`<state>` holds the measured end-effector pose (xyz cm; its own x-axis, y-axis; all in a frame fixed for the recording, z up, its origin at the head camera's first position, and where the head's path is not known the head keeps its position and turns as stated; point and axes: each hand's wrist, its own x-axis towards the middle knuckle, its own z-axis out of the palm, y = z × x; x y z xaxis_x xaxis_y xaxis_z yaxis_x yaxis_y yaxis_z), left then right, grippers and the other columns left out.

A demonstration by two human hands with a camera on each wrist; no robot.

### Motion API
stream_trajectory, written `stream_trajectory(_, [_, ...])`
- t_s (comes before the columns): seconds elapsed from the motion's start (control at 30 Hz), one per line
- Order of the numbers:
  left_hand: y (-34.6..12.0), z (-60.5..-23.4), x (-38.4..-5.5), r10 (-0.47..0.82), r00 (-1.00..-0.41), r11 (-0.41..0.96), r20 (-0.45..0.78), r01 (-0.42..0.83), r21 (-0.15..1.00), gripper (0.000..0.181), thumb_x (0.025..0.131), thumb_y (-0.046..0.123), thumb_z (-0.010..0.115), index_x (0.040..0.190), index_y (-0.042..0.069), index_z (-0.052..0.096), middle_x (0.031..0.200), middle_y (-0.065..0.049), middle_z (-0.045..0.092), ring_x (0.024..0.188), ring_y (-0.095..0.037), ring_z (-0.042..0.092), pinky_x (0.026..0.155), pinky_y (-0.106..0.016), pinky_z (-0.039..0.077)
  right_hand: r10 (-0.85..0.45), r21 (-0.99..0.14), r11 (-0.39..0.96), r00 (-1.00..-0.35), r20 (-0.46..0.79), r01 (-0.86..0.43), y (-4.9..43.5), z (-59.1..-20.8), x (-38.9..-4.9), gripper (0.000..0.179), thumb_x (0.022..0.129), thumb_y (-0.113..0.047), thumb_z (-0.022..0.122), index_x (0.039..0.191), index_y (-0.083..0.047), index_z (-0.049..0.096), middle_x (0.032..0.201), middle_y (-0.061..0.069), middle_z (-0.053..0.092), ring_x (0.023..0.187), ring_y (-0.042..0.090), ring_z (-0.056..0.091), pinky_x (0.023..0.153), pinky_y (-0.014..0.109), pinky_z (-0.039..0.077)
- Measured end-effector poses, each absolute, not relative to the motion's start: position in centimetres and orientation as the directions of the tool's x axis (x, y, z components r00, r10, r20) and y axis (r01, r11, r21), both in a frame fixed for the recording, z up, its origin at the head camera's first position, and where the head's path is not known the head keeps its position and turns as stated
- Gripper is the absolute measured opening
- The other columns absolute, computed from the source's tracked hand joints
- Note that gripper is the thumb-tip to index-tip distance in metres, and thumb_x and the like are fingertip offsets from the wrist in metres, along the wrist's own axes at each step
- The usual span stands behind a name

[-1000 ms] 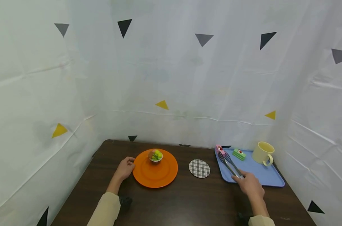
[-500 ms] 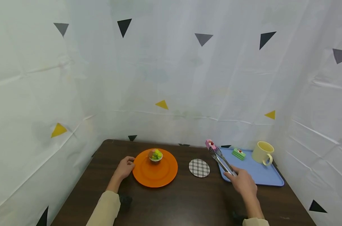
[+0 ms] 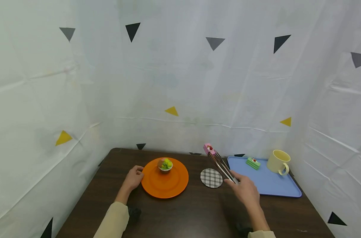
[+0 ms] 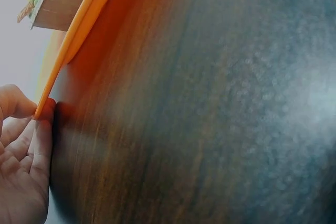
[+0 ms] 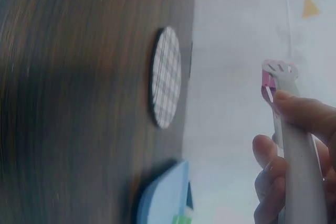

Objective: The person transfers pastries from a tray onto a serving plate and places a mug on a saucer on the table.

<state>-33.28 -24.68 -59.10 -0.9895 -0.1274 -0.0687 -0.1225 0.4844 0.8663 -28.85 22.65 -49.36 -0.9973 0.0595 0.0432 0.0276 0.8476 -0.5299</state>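
Observation:
My left hand (image 3: pixel 134 178) pinches the left rim of an orange plate (image 3: pixel 165 185); in the left wrist view the thumb (image 4: pixel 18 103) lies over the rim with fingers under it. On the plate sits a small cup of toy food (image 3: pixel 165 165), brown, yellow and green. My right hand (image 3: pixel 245 190) grips metal tongs (image 3: pixel 223 167), whose tips pinch a pink toy cake slice (image 3: pixel 209 149) with a red berry on top. The slice is held up, left of the blue tray and beyond a round checked coaster (image 3: pixel 211 178). The right wrist view shows the tongs' handle (image 5: pixel 302 171) between thumb and fingers.
At the right stands a blue tray (image 3: pixel 269 183). It bears a green toy cake slice (image 3: pixel 253 163) and a yellow mug (image 3: pixel 277 162). Behind the dark wooden table (image 3: pixel 180 218) hangs a white curtain (image 3: pixel 192 79) with printed triangles.
The right hand has carried the tongs and the pink cake slice up off the tray and leftward, toward the coaster. The left hand still pinches the plate's rim.

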Motion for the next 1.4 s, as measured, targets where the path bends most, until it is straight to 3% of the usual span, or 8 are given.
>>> stream_trajectory(0.17, [-24.6, -59.2, -33.3, -0.136, -0.989, 0.488, -0.066, -0.125, 0.864, 0.040, 0.107, 0.015, 0.054, 0.143, -0.002, 0.057, 0.123, -0.022, 0.070, 0.106, -0.033, 0.068, 0.090, -0.045, 0.056, 0.045, -0.563, 0.826, -0.998, 0.051, 0.009, 20.6, -49.9, -28.9, 0.070, 0.096, -0.058, 0.075, 0.156, -0.025, 0.059, 0.121, 0.022, 0.071, 0.072, 0.025, 0.055, 0.055, 0.037, 0.040])
stream_trajectory(0.3, [-24.6, -59.2, -33.2, -0.145, -0.987, 0.489, -0.067, -0.131, 0.863, 0.040, 0.106, 0.016, 0.055, 0.143, -0.001, 0.057, 0.121, -0.021, 0.070, 0.103, -0.030, 0.068, 0.087, -0.041, 0.056, 0.044, -0.572, 0.820, -0.995, 0.094, -0.018, 19.0, -50.3, -28.9, 0.065, 0.096, -0.052, 0.077, 0.154, -0.027, 0.062, 0.111, 0.016, 0.072, 0.071, 0.023, 0.053, 0.055, 0.035, 0.039])
stream_trajectory(0.6, [-24.4, -59.3, -33.3, -0.154, -0.986, 0.495, -0.069, -0.138, 0.858, 0.038, 0.106, 0.015, 0.055, 0.141, -0.001, 0.058, 0.119, -0.020, 0.070, 0.101, -0.030, 0.068, 0.087, -0.044, 0.057, 0.005, -0.541, 0.839, -0.995, 0.100, -0.050, 15.6, -51.4, -28.4, 0.062, 0.093, -0.057, 0.078, 0.150, -0.038, 0.065, 0.131, 0.019, 0.075, 0.079, 0.025, 0.062, 0.057, 0.036, 0.040])
stream_trajectory(0.93, [-24.8, -59.9, -34.2, -0.144, -0.987, 0.491, -0.074, -0.136, 0.861, 0.038, 0.105, 0.014, 0.057, 0.141, 0.000, 0.058, 0.118, -0.020, 0.071, 0.099, -0.027, 0.069, 0.086, -0.044, 0.057, -0.083, -0.553, 0.820, -0.987, 0.141, -0.148, 12.0, -52.2, -27.5, 0.055, 0.093, -0.056, 0.079, 0.145, -0.042, 0.068, 0.119, 0.005, 0.078, 0.078, 0.018, 0.062, 0.058, 0.038, 0.041])
stream_trajectory(1.07, [-24.8, -59.7, -34.1, -0.157, -0.984, 0.493, -0.083, -0.151, 0.857, 0.039, 0.106, 0.015, 0.057, 0.142, 0.001, 0.058, 0.120, -0.020, 0.071, 0.101, -0.028, 0.069, 0.090, -0.046, 0.057, -0.134, -0.564, 0.804, -0.981, 0.137, -0.189, 10.7, -52.5, -26.9, 0.055, 0.093, -0.056, 0.078, 0.145, -0.043, 0.068, 0.101, -0.001, 0.077, 0.073, 0.016, 0.060, 0.056, 0.038, 0.042])
stream_trajectory(1.17, [-24.7, -59.7, -34.1, -0.167, -0.983, 0.493, -0.083, -0.156, 0.856, 0.039, 0.106, 0.016, 0.057, 0.143, 0.002, 0.058, 0.120, -0.019, 0.071, 0.102, -0.028, 0.069, 0.092, -0.047, 0.057, -0.168, -0.581, 0.789, -0.980, 0.110, -0.201, 10.1, -53.0, -26.6, 0.054, 0.093, -0.054, 0.079, 0.145, -0.042, 0.068, 0.082, -0.006, 0.067, 0.065, 0.016, 0.052, 0.055, 0.037, 0.040])
stream_trajectory(1.4, [-24.8, -60.1, -34.2, -0.172, -0.983, 0.491, -0.070, -0.147, 0.859, 0.039, 0.106, 0.015, 0.058, 0.142, 0.001, 0.058, 0.119, -0.021, 0.071, 0.100, -0.028, 0.068, 0.090, -0.045, 0.058, -0.217, -0.561, 0.799, -0.974, 0.065, -0.215, 8.9, -54.2, -26.1, 0.055, 0.093, -0.051, 0.081, 0.145, -0.039, 0.069, 0.079, -0.008, 0.063, 0.060, 0.015, 0.049, 0.053, 0.036, 0.038])
